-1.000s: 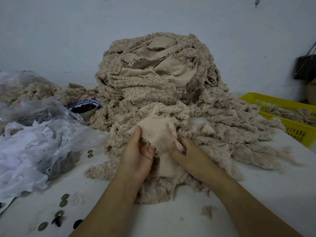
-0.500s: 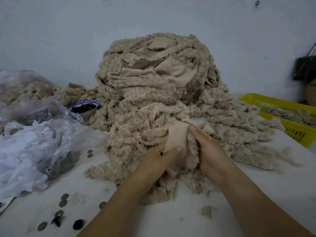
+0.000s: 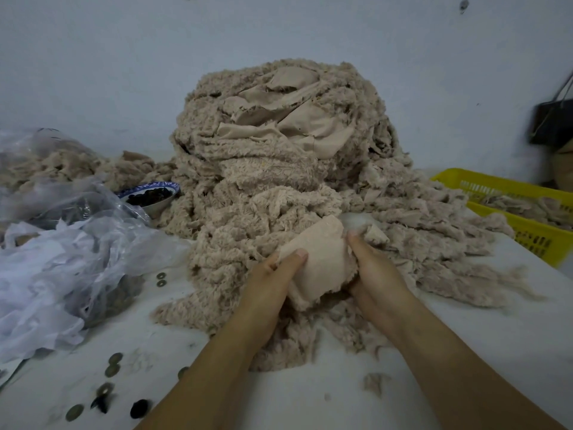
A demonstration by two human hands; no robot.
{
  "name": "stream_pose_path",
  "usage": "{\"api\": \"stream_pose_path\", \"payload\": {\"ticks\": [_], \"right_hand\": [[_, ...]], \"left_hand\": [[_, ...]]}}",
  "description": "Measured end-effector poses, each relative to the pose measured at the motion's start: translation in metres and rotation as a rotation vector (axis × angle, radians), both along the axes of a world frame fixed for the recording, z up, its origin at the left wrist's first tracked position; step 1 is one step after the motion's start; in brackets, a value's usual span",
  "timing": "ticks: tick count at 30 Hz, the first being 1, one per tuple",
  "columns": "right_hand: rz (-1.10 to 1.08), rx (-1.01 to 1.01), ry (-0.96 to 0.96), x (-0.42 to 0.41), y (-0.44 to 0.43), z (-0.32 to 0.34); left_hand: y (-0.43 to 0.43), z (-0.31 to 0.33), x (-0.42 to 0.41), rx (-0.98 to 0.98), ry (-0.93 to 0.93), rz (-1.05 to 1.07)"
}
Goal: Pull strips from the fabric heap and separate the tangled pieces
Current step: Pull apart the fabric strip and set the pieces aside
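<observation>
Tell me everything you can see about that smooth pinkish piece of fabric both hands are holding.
The fabric piece is pale pinkish-beige, its smooth backing facing the camera, with frayed, fuzzy edges. It looks like soft fleece cloth, crumpled and partly folded, held up at the front foot of the fabric heap. The left hand pinches its left edge with the thumb on top; the right hand grips its right side. Its lower end merges into the tangled strips below.

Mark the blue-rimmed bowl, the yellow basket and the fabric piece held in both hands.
blue-rimmed bowl (image 3: 152, 193), head view, rim and dark contents.
yellow basket (image 3: 533, 237), head view, front wall.
fabric piece (image 3: 322, 259), head view, smooth middle.
</observation>
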State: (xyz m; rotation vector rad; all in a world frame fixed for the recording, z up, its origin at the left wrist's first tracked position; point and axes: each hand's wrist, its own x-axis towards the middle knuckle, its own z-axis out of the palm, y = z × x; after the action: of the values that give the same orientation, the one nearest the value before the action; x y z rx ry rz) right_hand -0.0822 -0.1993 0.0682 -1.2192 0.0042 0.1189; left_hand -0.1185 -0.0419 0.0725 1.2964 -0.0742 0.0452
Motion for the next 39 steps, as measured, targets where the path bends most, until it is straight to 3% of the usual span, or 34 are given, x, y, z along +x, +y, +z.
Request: {"api": "stream_pose_path", "payload": {"ticks": [10,17,19,22,23,24,26,31,36,39], "right_hand": [[0.095,0.090,-0.019,-0.002,0.000,0.002],[0.280,-0.467,-0.065,-0.012,0.009,-0.008],[0.206,-0.307,-0.080,-0.009,0.008,-0.003],[-0.230,0.317,-0.165,0.008,-0.018,0.018],[-0.330,0.388,-0.221,0.010,-0.027,0.023],[-0.386,0.318,-0.268,0.011,-0.033,0.023],[-0.415,-0.078,-0.270,0.007,-0.031,0.013],[-0.177,-0.627,-0.370,-0.002,-0.005,-0.004],[0.018,-1.190,-0.430,0.001,0.001,-0.014],[0.106,-1.449,-0.480,0.003,0.005,-0.020]], "left_hand": [[0.004,0.000,0.001,-0.044,-0.012,-0.034],[0.003,-0.005,-0.001,0.273,-0.050,0.142],[0.006,-0.002,0.001,0.303,-0.090,0.266],[0.010,-0.004,0.009,0.264,-0.174,0.380],[0.011,-0.005,0.009,0.220,-0.182,0.404],[0.012,-0.006,0.010,0.196,-0.188,0.429],[0.013,-0.009,0.012,0.226,-0.179,0.474],[0.017,-0.011,0.012,0.530,-0.161,0.528],[0.016,-0.019,0.020,0.928,-0.043,0.269],[0.013,-0.019,0.020,0.972,-0.061,0.267]]}}
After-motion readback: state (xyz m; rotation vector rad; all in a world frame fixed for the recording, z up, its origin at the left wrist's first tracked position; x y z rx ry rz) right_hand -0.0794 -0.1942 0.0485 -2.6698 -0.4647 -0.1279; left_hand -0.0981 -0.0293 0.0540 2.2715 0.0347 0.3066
